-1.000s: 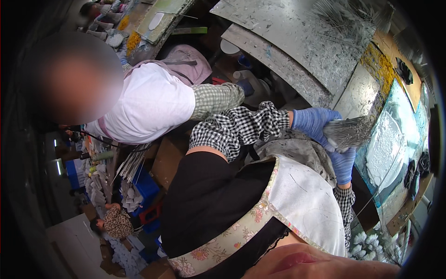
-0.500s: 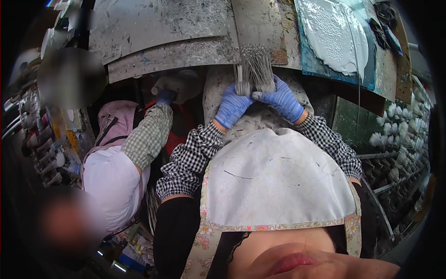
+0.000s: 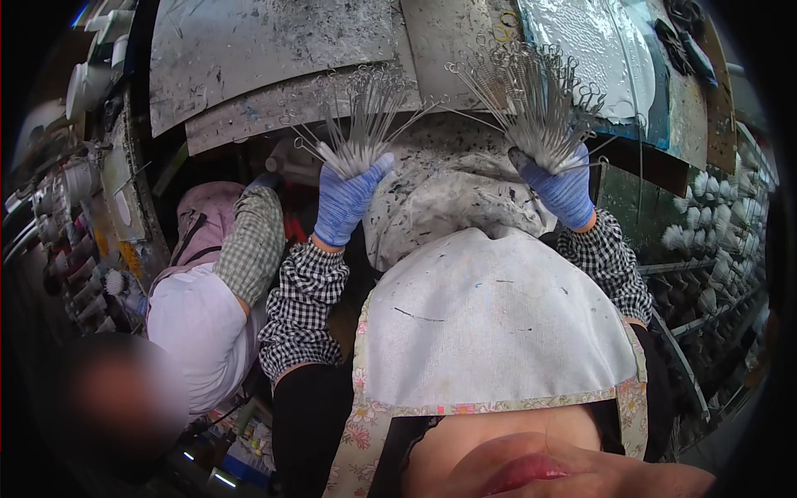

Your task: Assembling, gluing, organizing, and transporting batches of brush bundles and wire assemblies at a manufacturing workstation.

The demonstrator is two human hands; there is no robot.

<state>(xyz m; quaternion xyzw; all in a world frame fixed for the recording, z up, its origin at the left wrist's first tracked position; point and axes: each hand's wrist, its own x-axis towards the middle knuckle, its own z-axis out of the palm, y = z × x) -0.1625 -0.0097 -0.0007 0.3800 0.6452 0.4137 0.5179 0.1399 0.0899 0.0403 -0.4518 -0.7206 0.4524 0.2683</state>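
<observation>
We record left hand (image 3: 341,205) and right hand (image 3: 564,189) newly parted, fingers closed round left wires (image 3: 359,133) and right wires (image 3: 538,116) respectively. Both fan toward the bench (image 3: 274,50); we judge one handful divided.

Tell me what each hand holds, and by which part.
The left hand holds a wire bundle, the right hand a second bundle, each by its gathered near end; looped ends fan out.
</observation>
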